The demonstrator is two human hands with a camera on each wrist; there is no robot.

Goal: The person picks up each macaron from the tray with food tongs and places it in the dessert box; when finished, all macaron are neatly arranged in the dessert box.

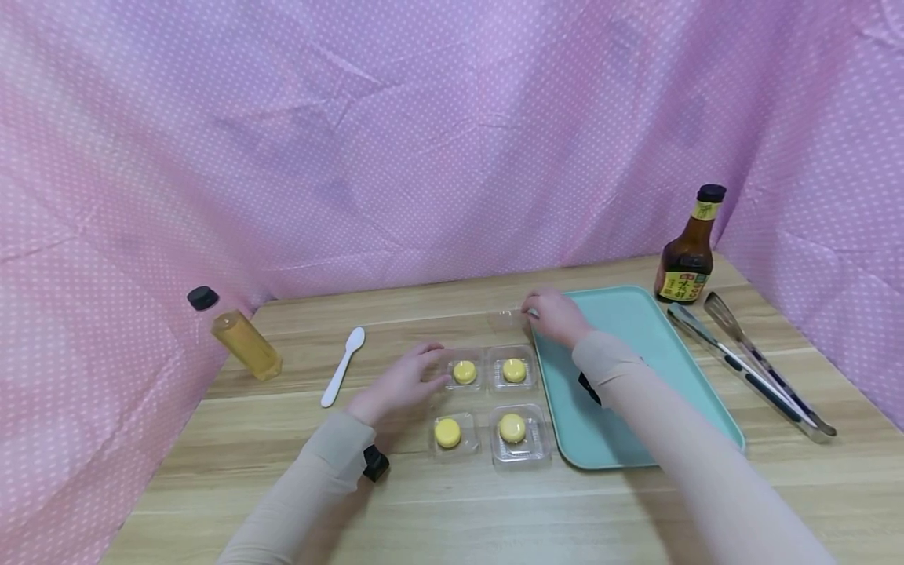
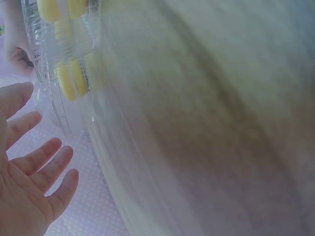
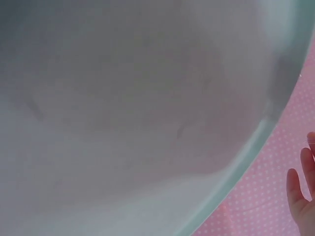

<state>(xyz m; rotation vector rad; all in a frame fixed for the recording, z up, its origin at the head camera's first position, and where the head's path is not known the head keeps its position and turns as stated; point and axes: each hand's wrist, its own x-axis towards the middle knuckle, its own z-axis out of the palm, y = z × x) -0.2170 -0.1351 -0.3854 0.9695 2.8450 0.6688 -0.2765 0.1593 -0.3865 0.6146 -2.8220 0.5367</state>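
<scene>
Four clear plastic cups, each with a round yellow cake [image 1: 464, 372], sit in a two-by-two block on the wooden table [image 1: 494, 502]. My left hand [image 1: 424, 369] lies with relaxed fingers against the left side of the far-left cup [image 1: 462, 369]. In the left wrist view that hand [image 2: 34, 142] is spread open below the blurred cups [image 2: 64, 73]. My right hand [image 1: 538, 311] pinches an empty clear plastic cup [image 1: 507, 319] just beyond the block, at the teal tray's far left corner. Only my fingertips [image 3: 300, 189] show in the right wrist view.
The teal tray [image 1: 657, 369] lies bare right of the cups and fills the right wrist view [image 3: 123, 113]. Metal tongs [image 1: 749, 365] and a dark sauce bottle [image 1: 688, 251] are to its right. A white spoon [image 1: 344, 365] and a tipped yellow bottle [image 1: 240, 336] lie left. Pink cloth walls surround the table.
</scene>
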